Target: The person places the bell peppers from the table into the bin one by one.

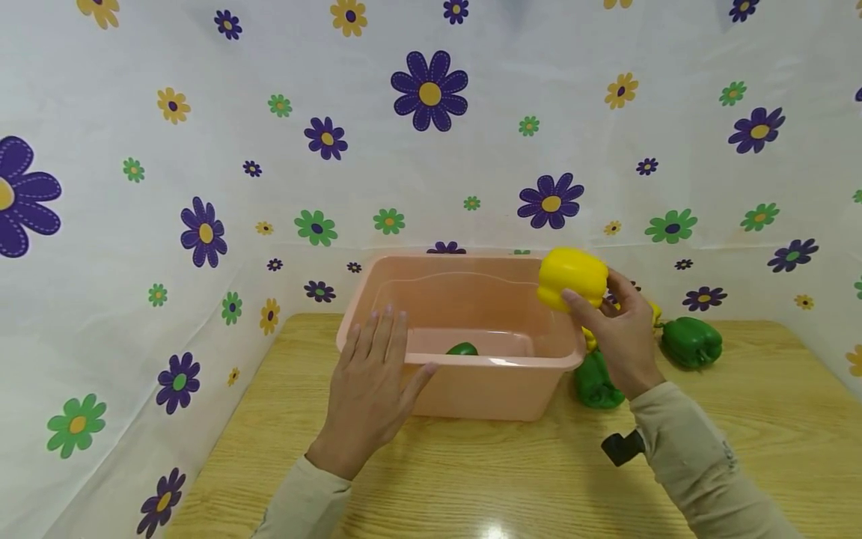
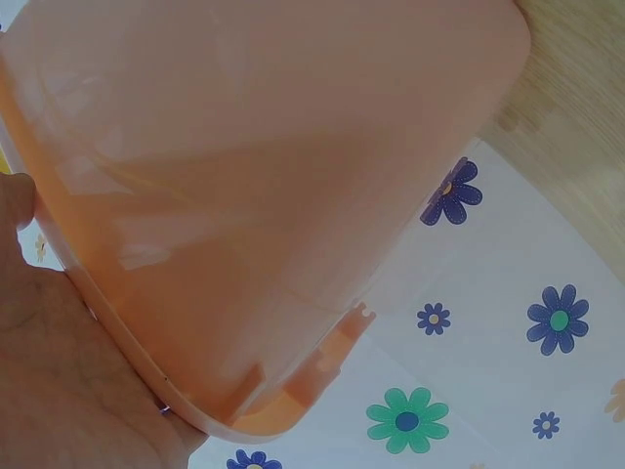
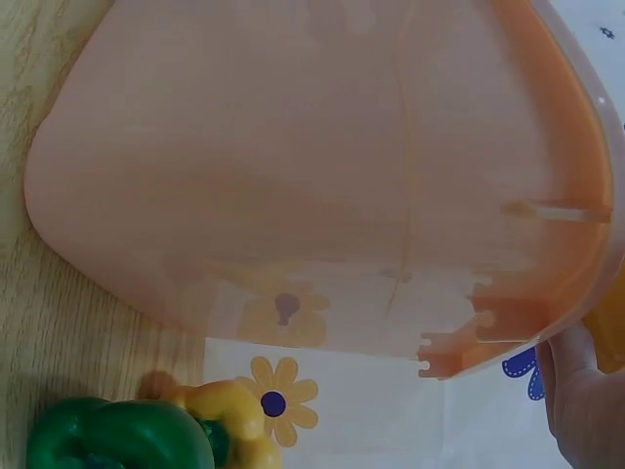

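My right hand (image 1: 622, 337) grips a yellow bell pepper (image 1: 572, 277) just above the right rim of a pink plastic tub (image 1: 481, 389). In the right wrist view, part of that hand (image 3: 586, 396) shows at the right edge by the tub's rim. My left hand (image 1: 370, 382) lies with straight fingers over the tub's front left rim; the left wrist view shows the palm (image 2: 78, 371) against the rim. Inside the tub a green bell pepper (image 1: 463, 349) is partly visible, the rest hidden behind the front wall.
Right of the tub, a green pepper (image 1: 595, 382) and another green pepper (image 1: 691, 342) lie on the wooden table (image 1: 471, 479). A yellow pepper (image 3: 229, 415) is beside the tub, partly hidden behind my right hand in the head view. A flowered white sheet (image 1: 377, 172) hangs behind.
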### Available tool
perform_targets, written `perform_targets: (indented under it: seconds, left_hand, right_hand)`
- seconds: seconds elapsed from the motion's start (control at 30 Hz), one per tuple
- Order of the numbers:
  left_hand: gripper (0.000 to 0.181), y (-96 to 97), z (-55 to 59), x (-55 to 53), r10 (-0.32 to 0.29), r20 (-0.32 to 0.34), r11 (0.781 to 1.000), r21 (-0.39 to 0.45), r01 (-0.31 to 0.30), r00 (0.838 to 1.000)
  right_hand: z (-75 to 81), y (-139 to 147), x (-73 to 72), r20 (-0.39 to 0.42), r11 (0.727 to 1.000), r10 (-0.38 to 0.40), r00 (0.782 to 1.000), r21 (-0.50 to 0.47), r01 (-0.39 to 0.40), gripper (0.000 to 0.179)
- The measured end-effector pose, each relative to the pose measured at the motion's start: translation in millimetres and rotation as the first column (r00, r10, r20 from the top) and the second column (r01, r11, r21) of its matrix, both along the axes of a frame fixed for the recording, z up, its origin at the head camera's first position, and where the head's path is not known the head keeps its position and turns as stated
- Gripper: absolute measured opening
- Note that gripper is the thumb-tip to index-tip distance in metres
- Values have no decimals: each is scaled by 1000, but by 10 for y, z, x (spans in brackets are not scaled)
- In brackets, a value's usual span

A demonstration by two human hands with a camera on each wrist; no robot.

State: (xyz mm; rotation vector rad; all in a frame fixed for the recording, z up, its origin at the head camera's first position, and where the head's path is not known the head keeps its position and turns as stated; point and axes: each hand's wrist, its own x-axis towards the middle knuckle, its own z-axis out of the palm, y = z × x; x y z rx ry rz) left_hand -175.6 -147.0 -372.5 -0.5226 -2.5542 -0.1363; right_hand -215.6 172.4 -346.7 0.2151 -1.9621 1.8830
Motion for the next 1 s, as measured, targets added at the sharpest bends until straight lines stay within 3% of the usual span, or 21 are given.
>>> perform_targets:
  seconds: [0.47, 1.0]
  left_hand:
    - [84, 1, -21, -18, 1, -15, 1000, -2, -1, 1000]
    - [86, -1, -33, -21, -1, -27, 1000, 2, 1, 1000]
  right_hand:
    - [-20, 11, 10, 28, 992, 24, 999, 125, -27, 66]
    - [16, 21, 4, 46, 991, 64, 997, 113, -69, 67]
